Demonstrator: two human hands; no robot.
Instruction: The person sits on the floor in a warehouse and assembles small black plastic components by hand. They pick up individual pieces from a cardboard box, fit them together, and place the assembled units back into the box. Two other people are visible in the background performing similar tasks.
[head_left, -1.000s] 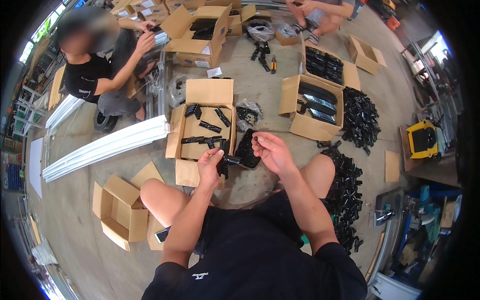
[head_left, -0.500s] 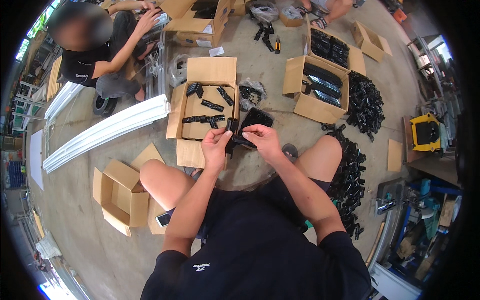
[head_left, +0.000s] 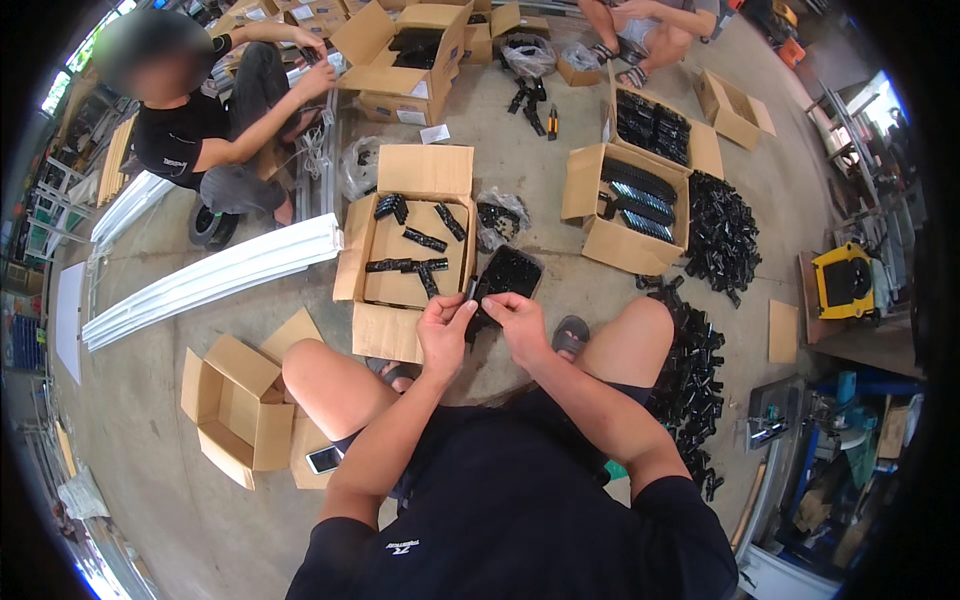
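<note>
On the far left I see long white rails [head_left: 215, 275] lying on the floor, and a small open box [head_left: 238, 412] near my left knee. A phone [head_left: 323, 459] lies on cardboard just beside that knee. Up at the top left, another person [head_left: 215, 120] sits and works with their own hands.

Next comes the open cardboard box [head_left: 410, 245] right in front of me. A few black plastic pieces [head_left: 408, 265] lie inside it, spread apart.

My left hand [head_left: 443, 335] is curled, with the fingers pinching the left edge of a black plastic part [head_left: 503, 285]. My right hand [head_left: 518, 325] pinches the lower right edge of the same part. So the part is up off the floor, held between both hands, just past the near flap of the box. I cannot tell how tight the grip is.

I think the part could slip, because only fingertips hold it at the edges. If it drops, it may land on the floor by my sandal [head_left: 570, 335] and not in the box.

To the right sit more boxes of black parts [head_left: 635, 205], and a big loose pile of black parts [head_left: 720, 235]. More lie by my right knee, and my leg could knock them about.
</note>
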